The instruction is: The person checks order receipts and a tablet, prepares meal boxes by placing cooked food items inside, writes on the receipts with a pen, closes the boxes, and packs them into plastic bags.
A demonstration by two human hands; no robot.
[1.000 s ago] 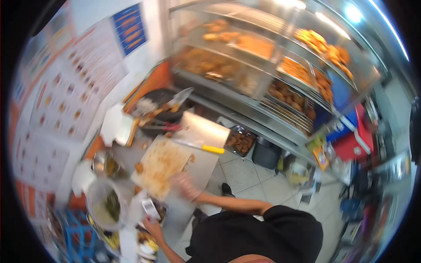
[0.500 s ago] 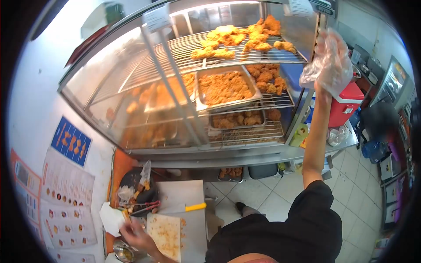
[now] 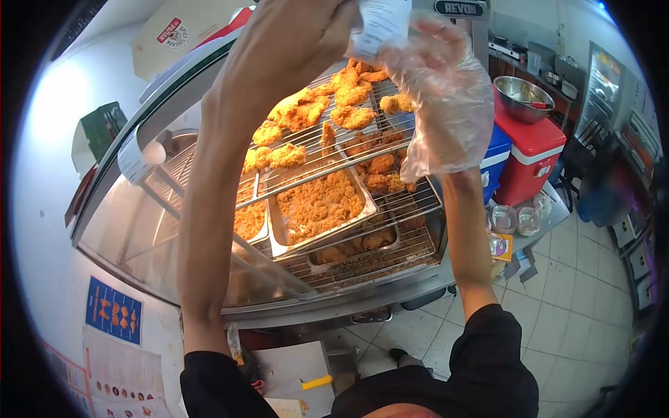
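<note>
In the head view, the top edge cut off part of the left hand (image 3: pixel 296 38) at 12 o'clock, and its fingertips were hard to make out. Its forearm hid part of the glass display cabinet (image 3: pixel 97 244), while the right hand (image 3: pixel 440 83) covered some of the fried chicken (image 3: pixel 300 108) on the upper rack. A printed paper slip (image 3: pixel 380 28) stood between the hands, just past 12 o'clock, beside the left fingers; whether they gripped it could not be told.

Both arms stretched upward, the left one nearer the viewer. At 1 o'clock the right hand, in a loose clear plastic glove, had its fingers partly bent near the slip; their hold could not be told.

The black plate (image 3: pixel 458 8) at 1 o'clock appeared to read "REVON". The slip's print was too small to read, as was the red logo on the cardboard box (image 3: pixel 174 35) toward 11 o'clock. A blue poster (image 3: pixel 113 311) at 8 o'clock showed food pictures.
</note>
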